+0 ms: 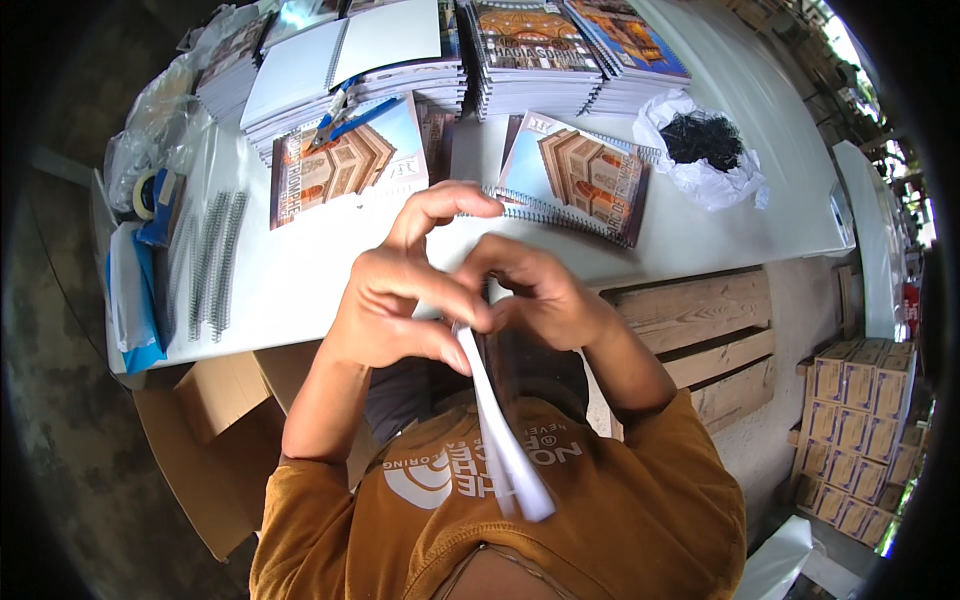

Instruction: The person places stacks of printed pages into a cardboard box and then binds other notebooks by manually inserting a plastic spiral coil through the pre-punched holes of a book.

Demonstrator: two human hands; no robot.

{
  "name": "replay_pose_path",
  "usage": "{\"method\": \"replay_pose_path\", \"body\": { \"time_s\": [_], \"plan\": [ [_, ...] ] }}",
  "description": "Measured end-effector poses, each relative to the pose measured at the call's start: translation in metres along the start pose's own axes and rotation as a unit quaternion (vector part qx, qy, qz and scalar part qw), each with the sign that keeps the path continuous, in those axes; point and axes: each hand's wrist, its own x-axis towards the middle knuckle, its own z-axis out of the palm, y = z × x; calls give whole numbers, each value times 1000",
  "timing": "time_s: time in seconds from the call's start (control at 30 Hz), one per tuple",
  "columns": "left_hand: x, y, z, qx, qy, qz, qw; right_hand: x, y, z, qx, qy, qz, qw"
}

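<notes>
In front of my chest hangs a thin bundle of paper sheets, seen edge-on and slightly blurred, with white pages and a dark side. My left hand is closed at its upper end, with one finger raised and curved away. My right hand pinches the same end, its fingers bent close against the left fingertips. Just beyond the hands, a spiral-bound booklet with a stone arch on its cover lies on the white table. A similar booklet lies to the left, with blue-handled pliers on it.
Stacks of spiral-bound books line the table's far side. Loose binding coils and a tape dispenser lie left. A white bag of black wire pieces sits right. Below are an open cardboard box and a wooden pallet.
</notes>
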Motion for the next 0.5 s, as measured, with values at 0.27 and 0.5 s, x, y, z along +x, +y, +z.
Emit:
{"method": "replay_pose_path", "body": {
  "time_s": [0.27,0.5],
  "plan": [
    [2,-5,21,43,140,-275,950,-28,-8,-3,-342,328,34,880],
    [0,-26,29,-40,172,-304,936,-39,3,-4,-360,365,34,858]
  ]
}}
